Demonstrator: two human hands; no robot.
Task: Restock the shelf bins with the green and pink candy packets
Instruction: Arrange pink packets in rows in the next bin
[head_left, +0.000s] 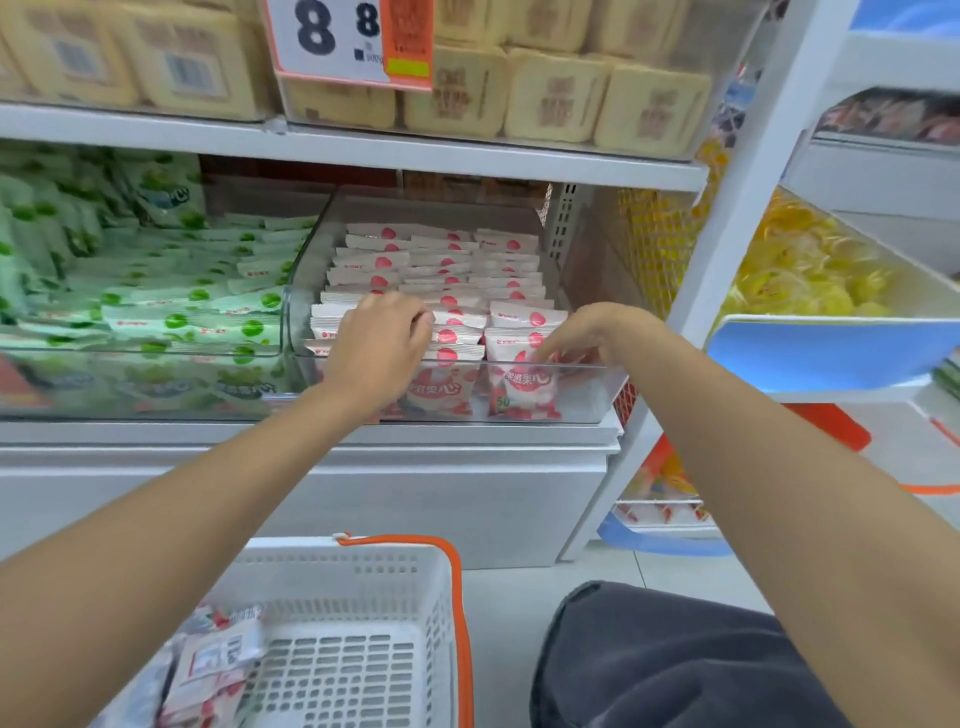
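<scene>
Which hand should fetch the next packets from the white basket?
Left, probably. The white slotted plastic basket sits below the left hand, its packets at its left side; the right hand is farther off, fingers on a pink packet in the clear plastic bin.

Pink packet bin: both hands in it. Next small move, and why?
Probably release left hand, curled on seated pink packets, and reach to the white basket for more: rows already stand, right hand touches the front packet, basket has packets left.
</scene>
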